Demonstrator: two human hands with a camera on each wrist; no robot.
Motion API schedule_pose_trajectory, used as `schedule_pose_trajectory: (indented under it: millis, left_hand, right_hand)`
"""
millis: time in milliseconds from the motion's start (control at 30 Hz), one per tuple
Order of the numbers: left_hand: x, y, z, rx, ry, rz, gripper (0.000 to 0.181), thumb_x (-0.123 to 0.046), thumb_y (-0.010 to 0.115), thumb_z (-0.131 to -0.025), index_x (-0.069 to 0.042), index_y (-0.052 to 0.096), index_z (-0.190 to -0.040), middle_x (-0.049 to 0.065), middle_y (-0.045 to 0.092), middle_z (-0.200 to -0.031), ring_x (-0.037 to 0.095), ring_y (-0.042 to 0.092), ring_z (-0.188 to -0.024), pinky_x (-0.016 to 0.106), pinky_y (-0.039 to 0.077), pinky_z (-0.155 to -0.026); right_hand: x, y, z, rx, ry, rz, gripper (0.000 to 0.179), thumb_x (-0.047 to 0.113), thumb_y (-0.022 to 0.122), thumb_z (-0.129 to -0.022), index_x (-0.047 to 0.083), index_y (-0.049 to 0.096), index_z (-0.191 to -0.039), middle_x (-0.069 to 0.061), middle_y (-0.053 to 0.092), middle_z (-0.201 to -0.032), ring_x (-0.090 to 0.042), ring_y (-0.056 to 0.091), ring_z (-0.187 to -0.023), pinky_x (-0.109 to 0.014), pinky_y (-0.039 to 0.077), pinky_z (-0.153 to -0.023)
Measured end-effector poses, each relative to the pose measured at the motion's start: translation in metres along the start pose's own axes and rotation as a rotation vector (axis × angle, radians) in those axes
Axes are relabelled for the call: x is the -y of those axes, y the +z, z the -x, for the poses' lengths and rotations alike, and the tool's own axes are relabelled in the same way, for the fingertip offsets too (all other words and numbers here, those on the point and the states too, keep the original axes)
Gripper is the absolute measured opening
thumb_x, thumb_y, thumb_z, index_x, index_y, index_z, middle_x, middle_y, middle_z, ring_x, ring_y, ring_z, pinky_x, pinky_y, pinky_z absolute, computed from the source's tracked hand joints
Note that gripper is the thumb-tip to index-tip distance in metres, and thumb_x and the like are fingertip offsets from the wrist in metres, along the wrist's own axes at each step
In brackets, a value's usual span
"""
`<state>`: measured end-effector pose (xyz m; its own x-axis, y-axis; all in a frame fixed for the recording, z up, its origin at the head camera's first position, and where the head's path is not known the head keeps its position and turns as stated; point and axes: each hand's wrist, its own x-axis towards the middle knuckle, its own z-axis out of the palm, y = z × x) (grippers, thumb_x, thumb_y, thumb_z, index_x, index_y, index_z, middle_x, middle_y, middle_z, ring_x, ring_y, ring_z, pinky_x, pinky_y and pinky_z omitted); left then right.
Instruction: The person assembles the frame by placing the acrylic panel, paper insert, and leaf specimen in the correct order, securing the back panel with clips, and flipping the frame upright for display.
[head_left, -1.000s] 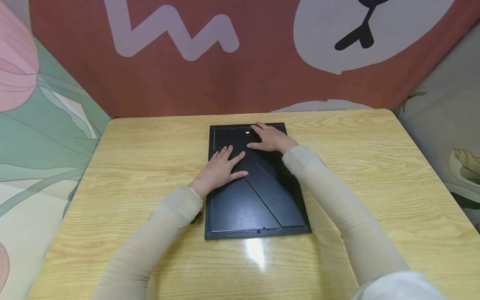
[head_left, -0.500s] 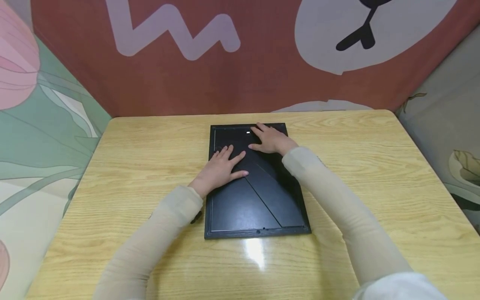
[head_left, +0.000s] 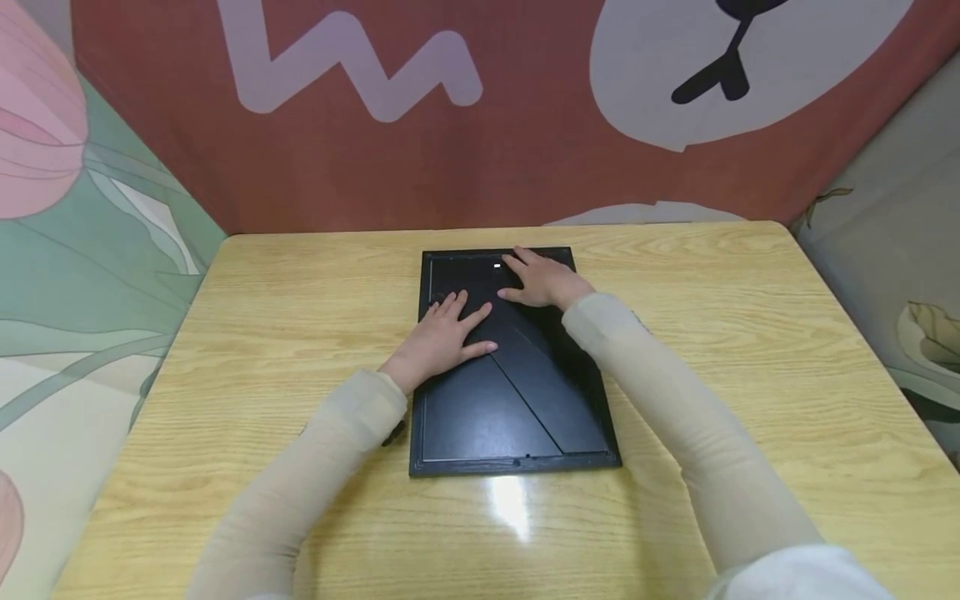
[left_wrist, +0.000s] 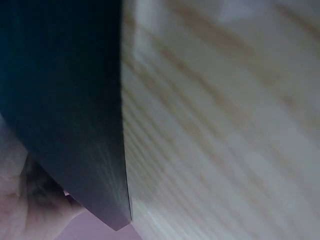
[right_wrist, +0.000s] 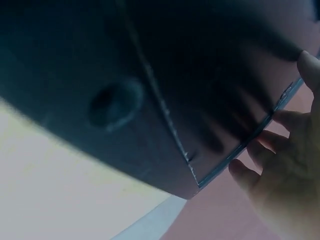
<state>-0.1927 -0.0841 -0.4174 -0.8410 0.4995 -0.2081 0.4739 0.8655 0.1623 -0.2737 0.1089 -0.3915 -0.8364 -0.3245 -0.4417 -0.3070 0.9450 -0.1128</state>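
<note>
A black picture frame (head_left: 457, 425) lies back side up on the table, its easel leg (head_left: 551, 379) folded flat against the backing. My left hand (head_left: 435, 340) rests on the left half of the backing with fingers spread and straight. In the left wrist view, part of that hand (left_wrist: 20, 205) shows behind the dark frame edge. My right hand (head_left: 546, 279) lies over the upper right corner, fingertips near the top edge. The right wrist view shows its fingers (right_wrist: 245, 175) extended along the frame's far rim. A small bright spot sits near the top of the backing.
The light wood table (head_left: 300, 308) extends around the frame on all sides. A red patterned wall covering (head_left: 360, 175) rises behind its back edge, with a floral one (head_left: 97, 275) on the left. A small dark object (head_left: 393, 433) shows beside the left wrist.
</note>
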Motion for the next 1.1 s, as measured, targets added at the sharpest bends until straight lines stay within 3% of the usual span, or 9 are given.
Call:
schedule_pose_trajectory:
  millis: [267, 400, 533, 767, 933, 1033, 1100]
  left_hand:
    - [-0.002, 0.000, -0.002, 0.007, 0.007, -0.001, 0.071, -0.062, 0.040, -0.094, -0.027, 0.022, -0.153, 0.020, 0.020, -0.158, 0.037, 0.020, -0.147, 0.052, 0.025, -0.119]
    - [-0.004, 0.000, -0.005, 0.015, 0.008, 0.004, 0.071, -0.063, 0.040, -0.094, -0.028, 0.022, -0.153, 0.020, 0.019, -0.158, 0.037, 0.019, -0.147, 0.052, 0.024, -0.119]
    - [-0.005, 0.000, -0.008, 0.022, 0.016, 0.015, 0.072, -0.063, 0.040, -0.093, -0.027, 0.023, -0.153, 0.020, 0.019, -0.159, 0.037, 0.019, -0.147, 0.053, 0.024, -0.119]
    - [-0.007, -0.003, -0.003, -0.004, -0.014, 0.046, 0.071, -0.061, 0.044, -0.093, -0.023, 0.031, -0.151, 0.020, 0.025, -0.157, 0.037, 0.022, -0.146, 0.051, 0.025, -0.119]
    - [-0.007, -0.007, 0.010, -0.060, 0.014, 0.035, 0.066, -0.055, 0.043, -0.096, -0.013, 0.038, -0.147, 0.022, 0.033, -0.153, 0.038, 0.031, -0.142, 0.047, 0.030, -0.117]
    - [-0.004, -0.013, 0.020, -0.138, 0.019, 0.087, 0.059, -0.045, 0.046, -0.099, -0.007, 0.042, -0.144, 0.023, 0.038, -0.149, 0.038, 0.039, -0.138, 0.047, 0.036, -0.113]
    - [0.001, -0.018, 0.027, -0.187, -0.018, 0.153, 0.052, -0.035, 0.049, -0.100, -0.006, 0.045, -0.142, 0.022, 0.044, -0.145, 0.037, 0.046, -0.133, 0.047, 0.042, -0.109]
  right_hand:
    - [-0.006, 0.003, 0.001, 0.010, -0.008, -0.022, 0.078, 0.054, 0.040, -0.098, 0.019, 0.001, -0.155, -0.008, -0.006, -0.163, -0.031, 0.007, -0.150, -0.056, 0.023, -0.118]
    - [-0.012, -0.001, 0.004, 0.008, -0.033, -0.084, 0.084, 0.052, 0.045, -0.096, 0.019, -0.005, -0.155, -0.009, -0.004, -0.163, -0.032, 0.008, -0.150, -0.054, 0.020, -0.120]
    - [-0.024, -0.010, 0.012, -0.060, -0.076, -0.212, 0.085, 0.044, 0.052, -0.096, 0.014, -0.002, -0.155, -0.014, 0.005, -0.162, -0.033, 0.013, -0.149, -0.053, 0.018, -0.120]
    - [-0.049, -0.019, 0.045, -0.254, -0.082, -0.492, 0.061, 0.031, 0.048, -0.100, 0.001, 0.028, -0.149, -0.023, 0.035, -0.151, -0.039, 0.036, -0.138, -0.054, 0.034, -0.112]
    - [-0.066, 0.001, 0.075, -0.192, -0.085, -0.654, 0.048, 0.021, 0.041, -0.102, -0.003, 0.035, -0.144, -0.026, 0.042, -0.144, -0.042, 0.041, -0.133, -0.055, 0.039, -0.108]
    - [-0.075, 0.017, 0.090, -0.145, -0.069, -0.728, 0.046, 0.017, 0.039, -0.103, -0.005, 0.036, -0.143, -0.028, 0.042, -0.143, -0.042, 0.044, -0.131, -0.054, 0.041, -0.107]
    - [-0.079, 0.027, 0.100, -0.121, -0.052, -0.780, 0.045, 0.015, 0.037, -0.103, -0.007, 0.035, -0.142, -0.030, 0.042, -0.142, -0.043, 0.045, -0.129, -0.053, 0.043, -0.106]
